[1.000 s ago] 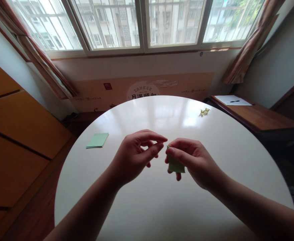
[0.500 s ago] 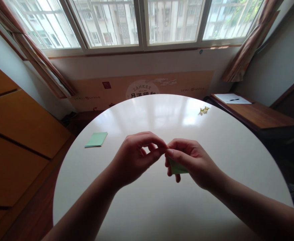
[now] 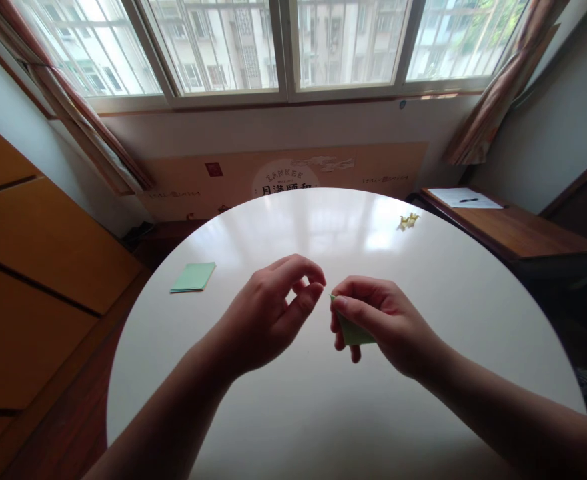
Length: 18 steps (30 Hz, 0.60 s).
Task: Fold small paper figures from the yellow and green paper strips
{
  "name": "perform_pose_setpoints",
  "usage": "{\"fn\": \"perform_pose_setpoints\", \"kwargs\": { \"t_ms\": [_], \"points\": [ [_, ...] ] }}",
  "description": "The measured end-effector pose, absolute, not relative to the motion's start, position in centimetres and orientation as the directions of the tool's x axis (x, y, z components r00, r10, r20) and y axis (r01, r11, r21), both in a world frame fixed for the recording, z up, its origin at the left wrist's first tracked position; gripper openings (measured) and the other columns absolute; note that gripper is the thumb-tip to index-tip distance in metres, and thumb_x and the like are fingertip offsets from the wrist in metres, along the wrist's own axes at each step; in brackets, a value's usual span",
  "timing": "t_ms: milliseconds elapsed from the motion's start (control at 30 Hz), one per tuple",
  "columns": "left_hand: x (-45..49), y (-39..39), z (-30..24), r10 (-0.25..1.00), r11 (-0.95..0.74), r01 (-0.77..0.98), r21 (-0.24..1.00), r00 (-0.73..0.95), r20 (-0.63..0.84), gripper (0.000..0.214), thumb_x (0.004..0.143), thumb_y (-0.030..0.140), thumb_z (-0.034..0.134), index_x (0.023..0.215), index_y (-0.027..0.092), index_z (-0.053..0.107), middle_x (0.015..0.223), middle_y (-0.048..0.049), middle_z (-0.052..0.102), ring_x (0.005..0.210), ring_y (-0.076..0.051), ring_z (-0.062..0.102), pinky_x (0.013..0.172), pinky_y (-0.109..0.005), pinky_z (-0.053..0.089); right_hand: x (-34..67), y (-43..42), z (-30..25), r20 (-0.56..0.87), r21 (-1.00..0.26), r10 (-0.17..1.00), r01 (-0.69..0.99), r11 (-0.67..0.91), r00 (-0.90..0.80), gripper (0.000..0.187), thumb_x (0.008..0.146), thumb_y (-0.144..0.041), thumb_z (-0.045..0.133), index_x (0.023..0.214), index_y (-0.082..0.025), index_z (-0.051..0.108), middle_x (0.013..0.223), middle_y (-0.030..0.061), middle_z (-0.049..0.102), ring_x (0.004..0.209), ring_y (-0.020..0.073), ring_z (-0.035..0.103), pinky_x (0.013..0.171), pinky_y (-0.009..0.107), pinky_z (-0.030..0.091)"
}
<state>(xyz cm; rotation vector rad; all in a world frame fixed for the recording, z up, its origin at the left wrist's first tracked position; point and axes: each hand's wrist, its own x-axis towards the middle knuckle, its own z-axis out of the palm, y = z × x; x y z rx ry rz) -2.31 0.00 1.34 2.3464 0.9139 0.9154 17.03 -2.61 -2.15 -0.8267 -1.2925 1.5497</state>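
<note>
My right hand (image 3: pixel 378 323) pinches a small folded green paper (image 3: pixel 352 331) between thumb and fingers, held just above the white round table (image 3: pixel 283 413). The paper's pointed tip sticks out toward the left. My left hand (image 3: pixel 271 313) hovers a short way left of that tip, its thumb and forefinger curled toward each other with a small gap and nothing between them.
A stack of green paper sheets (image 3: pixel 193 277) lies on the table's left side. A small yellow folded figure (image 3: pixel 407 221) sits near the far right rim. A wooden side desk (image 3: pixel 518 233) with paper and pen stands right; a wooden cabinet (image 3: pixel 33 267) stands left.
Half a second ago my left fingertips met the paper's tip at my right hand; now the left hand has drawn back slightly left and its fingers have parted.
</note>
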Motion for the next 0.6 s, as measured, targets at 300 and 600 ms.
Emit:
{"fn": "perform_pose_setpoints", "kwargs": {
  "t_ms": [300, 600],
  "points": [
    [-2.17, -0.41, 1.15, 0.597, -0.797, 0.435, 0.420, 0.672, 0.438, 0.004, 0.097, 0.016, 0.050, 0.095, 0.019, 0.052, 0.092, -0.0015, 0.060, 0.073, -0.012, 0.057, 0.063, -0.025, 0.045, 17.03, -2.41, -2.40, 0.066, -0.965, 0.912, -0.258, -0.045, -0.406, 0.022, 0.091, -0.034, 0.065, 0.078, -0.016, 0.064, 0.067, 0.0020, 0.066, 0.054, 0.0155, 0.066, 0.039, 0.021, 0.049],
    [-2.05, 0.07, 0.78, 0.742, -0.602, 0.374, 0.705, 0.589, 0.321, 0.008, 0.098, 0.023, 0.050, 0.093, 0.019, 0.055, 0.086, -0.0016, 0.061, 0.073, -0.012, 0.060, 0.058, -0.021, 0.049, 17.07, -2.43, -2.03, 0.062, -0.983, 0.919, -0.186, -0.012, -0.389, 0.021, 0.091, -0.036, 0.065, 0.083, -0.016, 0.066, 0.067, 0.0018, 0.065, 0.055, 0.0162, 0.066, 0.041, 0.022, 0.049]
  ]
}}
